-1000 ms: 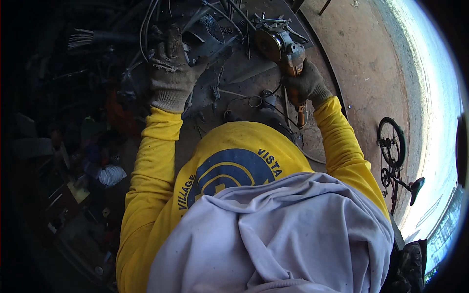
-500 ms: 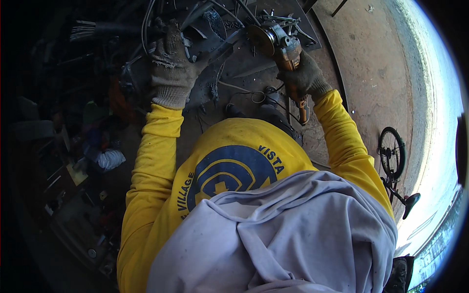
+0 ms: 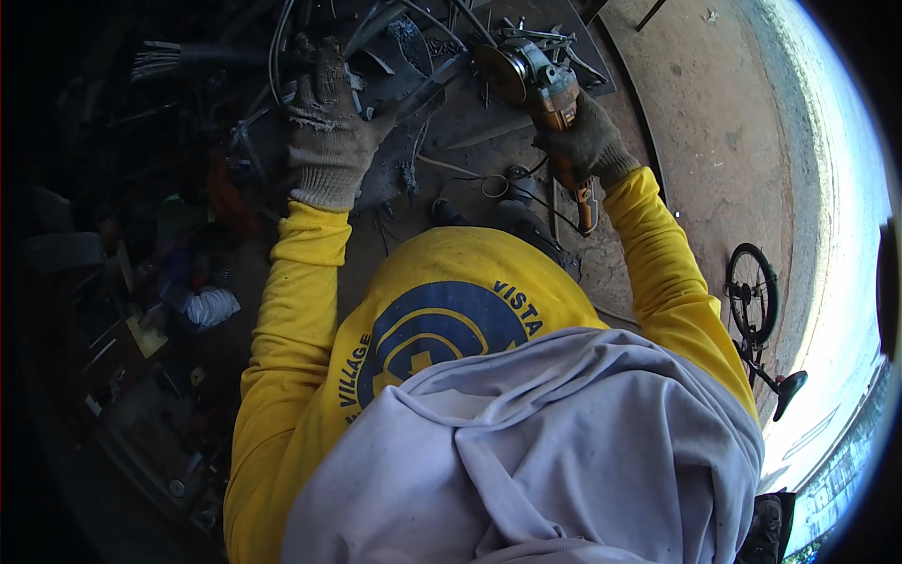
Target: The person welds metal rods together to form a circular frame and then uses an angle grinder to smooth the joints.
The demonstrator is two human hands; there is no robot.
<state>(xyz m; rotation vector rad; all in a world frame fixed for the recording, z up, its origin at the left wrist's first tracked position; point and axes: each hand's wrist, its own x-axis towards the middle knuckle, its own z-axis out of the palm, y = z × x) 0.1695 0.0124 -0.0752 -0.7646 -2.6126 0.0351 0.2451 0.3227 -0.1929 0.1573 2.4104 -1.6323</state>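
My right hand (image 3: 587, 141), in a dark work glove, is wrapped round the body of an angle grinder (image 3: 556, 101). The grinder's round disc (image 3: 503, 73) points away from me and to the left, beside the end of a dark metal strip (image 3: 430, 94). A grey-brown knitted glove covers my left hand (image 3: 331, 141). Its fingers reach forward and its thumb is spread to the right, by that strip. The hand lies over dark metal pieces; what is under the palm is hidden. Whether the disc touches the metal or spins, I cannot tell.
Pliers-like metal tools (image 3: 568, 47) lie on the dark work table (image 3: 601, 70) past the grinder. A loop of cable (image 3: 495, 186) hangs near my feet. Dim clutter with a white bundle (image 3: 212, 307) fills the left. On the right, a bicycle (image 3: 754, 296) stands on bare ground.
The grinder has shifted very slightly forward with my right hand, its rear end tilting a little. My left hand stays in nearly the same place.
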